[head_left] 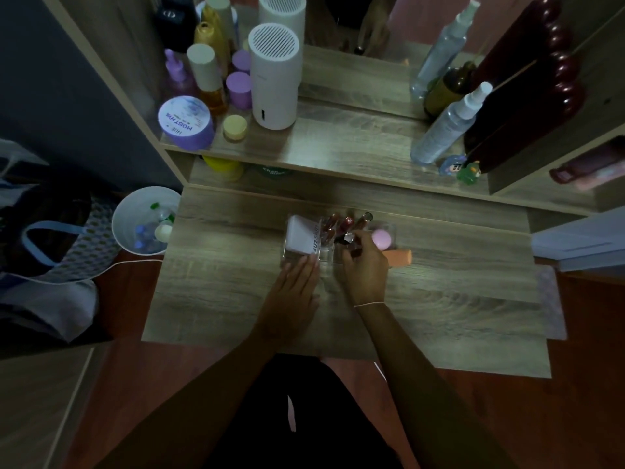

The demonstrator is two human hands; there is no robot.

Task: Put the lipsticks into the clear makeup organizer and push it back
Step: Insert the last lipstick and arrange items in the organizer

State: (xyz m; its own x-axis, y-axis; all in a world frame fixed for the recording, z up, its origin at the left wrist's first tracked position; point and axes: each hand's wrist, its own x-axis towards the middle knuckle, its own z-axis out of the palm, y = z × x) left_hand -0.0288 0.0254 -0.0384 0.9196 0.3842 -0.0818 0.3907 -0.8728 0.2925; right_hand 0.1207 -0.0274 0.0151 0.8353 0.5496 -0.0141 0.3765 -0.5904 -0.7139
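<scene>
Lipstick tilted, cap end up-left | right hand grip clamped on it | left hand flat, fingers apart, against organizer

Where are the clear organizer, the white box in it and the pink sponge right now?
clear makeup organizer (325, 257), head view, on its near clear wall between the hands.
white box (301, 236), head view, on its top face.
pink sponge (381, 239), head view, on its rounded top, right end of the organizer.

Pretty dim shot overall, the arms and lap near black, a soft bright patch on the shelf, edges bowed by the wide lens, slight blur throughout.
</scene>
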